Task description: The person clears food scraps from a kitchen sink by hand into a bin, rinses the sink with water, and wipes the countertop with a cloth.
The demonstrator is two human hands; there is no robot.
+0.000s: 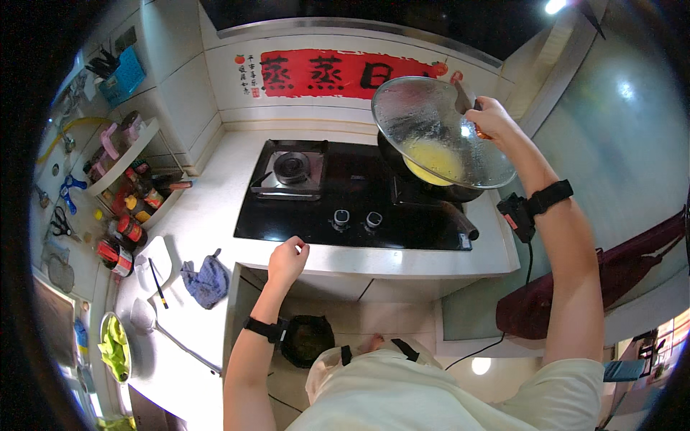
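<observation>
My right hand (497, 123) grips the handle of a clear glass lid (412, 105), tilted over a dark wok (468, 195). Droplets and mist cover the lid's glass. Through it shows a yellow food or liquid (433, 157), whose exact kind I cannot tell. The wok stands on the right burner of a black glass gas hob (323, 218), its dark handle (461, 221) pointing towards me and to the right. Near the hob's front edge hovers my left hand (287, 262), fingers curled, with nothing visible in it.
The left burner (291, 167) is bare. Along the left counter are a blue cloth (206, 283), a white tray (161, 256), a ladle (180, 346), a bowl of green leaves (114, 349) and sauce bottles (131, 229). A dark bin (307, 340) stands on the floor.
</observation>
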